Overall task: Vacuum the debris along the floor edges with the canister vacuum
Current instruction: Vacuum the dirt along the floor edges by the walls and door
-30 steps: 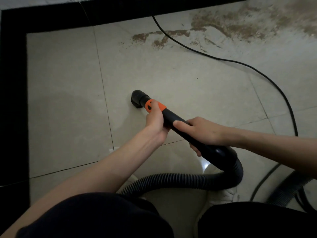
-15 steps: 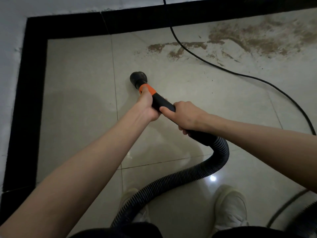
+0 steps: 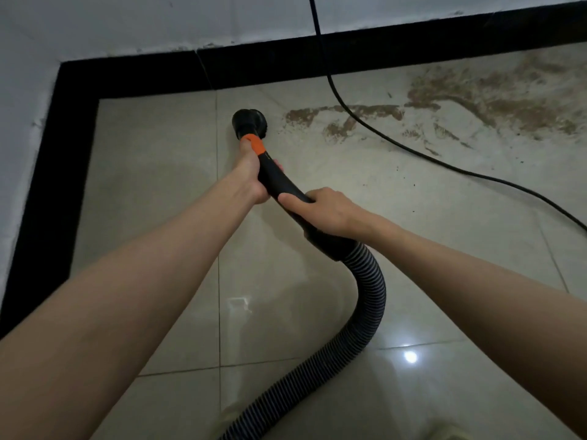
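A black vacuum handle (image 3: 276, 181) with an orange collar (image 3: 254, 144) ends in a round black nozzle (image 3: 249, 122) that rests on the beige tile floor (image 3: 152, 173), near the black border strip. My left hand (image 3: 254, 176) grips the handle just behind the orange collar. My right hand (image 3: 324, 211) grips it lower down, above the ribbed hose (image 3: 365, 300). Brown debris (image 3: 343, 117) lies smeared on the tiles right of the nozzle and spreads further right (image 3: 492, 100).
A black power cord (image 3: 381, 138) runs down the white wall (image 3: 127, 23) and across the debris toward the right edge. A black border (image 3: 60, 147) frames the floor at the left and the back. The hose curves down to the bottom edge.
Both arms have stretched forward, and the nozzle has moved up the floor toward the back border and the debris. The view has tilted up; the shoes have left the frame.
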